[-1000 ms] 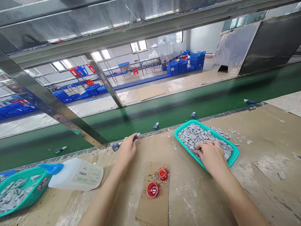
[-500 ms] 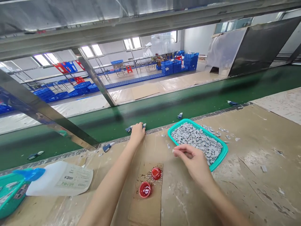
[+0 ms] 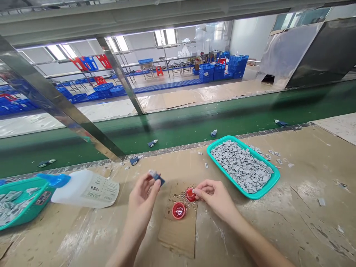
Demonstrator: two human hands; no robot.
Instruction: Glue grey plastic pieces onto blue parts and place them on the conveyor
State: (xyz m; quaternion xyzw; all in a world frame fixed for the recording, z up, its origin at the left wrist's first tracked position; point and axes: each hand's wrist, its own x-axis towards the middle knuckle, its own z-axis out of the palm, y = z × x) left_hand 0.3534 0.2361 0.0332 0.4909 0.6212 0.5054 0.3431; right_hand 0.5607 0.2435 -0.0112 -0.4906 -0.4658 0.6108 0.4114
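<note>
My left hand [image 3: 146,191] is raised over the table, pinching a small dark-blue and white plastic part [image 3: 157,177] between thumb and fingers. My right hand [image 3: 213,193] is closed in a pinch at the rear red cup [image 3: 190,194]; a tiny pale piece shows at its fingertips, most of it covered. A second red cup [image 3: 178,210], with shiny liquid inside, sits just in front. Both cups rest on a stained cardboard strip [image 3: 178,237]. Right of them stands a turquoise basket [image 3: 257,194] heaped with small grey plastic pieces [image 3: 241,165].
A green conveyor belt [image 3: 183,129] runs behind the table, carrying several blue-and-white parts. At left, a white bottle [image 3: 86,189] with a blue cap lies against another turquoise basket [image 3: 30,211]. A slanted metal post [image 3: 72,115] stands at the left. Loose grey pieces [image 3: 274,152] lie beside the right basket.
My left hand has come back from the belt edge with the blue-and-white part. My right hand has moved left and down from beside the basket to the rear red cup.
</note>
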